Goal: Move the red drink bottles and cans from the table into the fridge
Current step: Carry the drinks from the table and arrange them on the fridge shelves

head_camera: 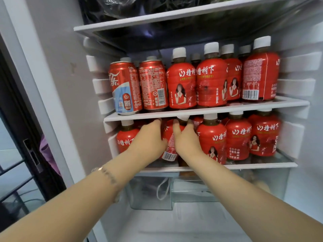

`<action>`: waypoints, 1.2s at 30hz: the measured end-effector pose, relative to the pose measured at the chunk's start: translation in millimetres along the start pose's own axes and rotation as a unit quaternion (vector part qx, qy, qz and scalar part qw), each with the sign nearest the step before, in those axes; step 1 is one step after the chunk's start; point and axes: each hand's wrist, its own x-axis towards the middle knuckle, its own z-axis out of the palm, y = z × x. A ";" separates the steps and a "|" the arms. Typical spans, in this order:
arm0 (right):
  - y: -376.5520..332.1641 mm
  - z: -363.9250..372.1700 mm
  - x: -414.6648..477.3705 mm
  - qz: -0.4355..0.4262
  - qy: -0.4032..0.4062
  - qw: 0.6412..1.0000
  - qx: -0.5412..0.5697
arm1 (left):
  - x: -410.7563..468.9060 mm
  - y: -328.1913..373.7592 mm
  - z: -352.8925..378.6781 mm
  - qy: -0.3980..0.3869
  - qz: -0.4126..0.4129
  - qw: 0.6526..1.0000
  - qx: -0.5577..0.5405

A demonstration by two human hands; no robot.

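Red drink bottles with white caps fill two fridge shelves. The upper shelf (206, 111) also carries two red cans (125, 88) at its left end. Both my hands reach into the lower shelf (258, 165). My right hand (186, 139) is wrapped around the upper part of a tilted red bottle (169, 145), its white cap showing between thumb and fingers. My left hand (148, 137) lies just left of that bottle, fingers together and stretched forward. It hides whatever is under its palm. More upright bottles (237, 137) stand to the right, and one bottle (125, 138) stands at the far left.
A glass shelf (157, 18) above holds dark bagged goods. Below the lower shelf are clear drawers (150, 194). The fridge's left wall (57, 84) is close to my left arm, and a dark door frame (26, 137) stands further left.
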 end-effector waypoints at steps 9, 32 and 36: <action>-10.8 35.0 -2.1 -0.099 -0.054 0.970 -0.216 | -15.7 -42.0 -15.0 0.285 0.174 0.933 0.134; 21.8 -14.7 -42.9 -0.354 0.157 0.862 -0.328 | -11.7 -40.4 -10.3 0.337 0.189 0.915 0.118; 35.4 -43.1 -44.5 -0.169 0.218 0.918 -0.285 | -11.4 -38.4 -7.5 0.336 0.160 0.924 0.092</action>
